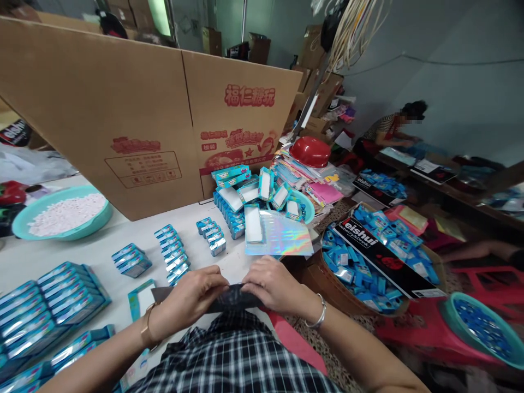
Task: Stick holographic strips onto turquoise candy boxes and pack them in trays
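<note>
Close to my body, at the near table edge, I hold a dark, flat strip (234, 299), perhaps card, between both hands. My left hand (192, 293) pinches its upper edge, and a corner of it sticks out beyond that wrist. My right hand (272, 285) grips the other end with thumb and bent fingers. What the strip's underside looks like is hidden. Just beyond my right hand lies a shiny holographic sheet (286, 234) with an open white-lined tray (253, 224) on it. A flat turquoise-edged card (141, 299) lies left of my left hand.
Small blue boxes stand in rows (172, 251) and blocks (53, 300) on the white table. A tall carton panel (143, 125) rises behind. At left is a bowl of white pieces (65, 210); at right, a basket of blue packets (360, 273). Another person (388, 131) sits farther back.
</note>
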`<state>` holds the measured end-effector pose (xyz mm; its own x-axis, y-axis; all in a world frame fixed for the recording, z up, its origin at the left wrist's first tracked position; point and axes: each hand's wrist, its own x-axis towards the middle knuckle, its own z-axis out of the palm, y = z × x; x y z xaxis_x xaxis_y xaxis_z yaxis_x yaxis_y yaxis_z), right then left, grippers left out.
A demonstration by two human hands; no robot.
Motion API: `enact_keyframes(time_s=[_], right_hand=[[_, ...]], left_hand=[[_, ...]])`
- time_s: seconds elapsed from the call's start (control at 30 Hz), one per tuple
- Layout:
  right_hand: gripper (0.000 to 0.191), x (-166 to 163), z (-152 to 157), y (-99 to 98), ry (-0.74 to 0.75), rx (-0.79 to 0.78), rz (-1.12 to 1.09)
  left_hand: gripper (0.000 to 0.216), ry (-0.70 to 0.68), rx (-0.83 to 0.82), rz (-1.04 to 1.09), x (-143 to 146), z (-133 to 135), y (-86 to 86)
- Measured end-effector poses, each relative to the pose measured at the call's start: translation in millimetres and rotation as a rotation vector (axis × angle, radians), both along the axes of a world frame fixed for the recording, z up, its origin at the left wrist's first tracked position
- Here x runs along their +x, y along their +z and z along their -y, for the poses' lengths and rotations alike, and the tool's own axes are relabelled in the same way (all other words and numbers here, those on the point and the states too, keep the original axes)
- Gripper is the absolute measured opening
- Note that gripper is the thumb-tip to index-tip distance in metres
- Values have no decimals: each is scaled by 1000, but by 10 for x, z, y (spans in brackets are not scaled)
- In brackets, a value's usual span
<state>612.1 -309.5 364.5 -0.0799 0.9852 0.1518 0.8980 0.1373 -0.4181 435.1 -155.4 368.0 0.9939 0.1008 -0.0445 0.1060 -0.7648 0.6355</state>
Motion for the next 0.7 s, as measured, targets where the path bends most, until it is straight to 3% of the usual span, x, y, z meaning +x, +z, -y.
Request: enact_keyframes(time_s=[0.23,0.4,0.57,0.7], right_hand=[[19,113,-19,62,10,-29,-12],[28,230,6,113,-9,-74,-25],[24,303,-13,128,-2,-80,-78],[36,374,5,146,31,-132,-94]], left_hand=[[32,-43,36,1,95,31,-57],[35,-27,-111,-27,137,-45,20],[35,-35,-244,-34,183,-124,64],[39,-55,-287,-46,219,-175,63]])
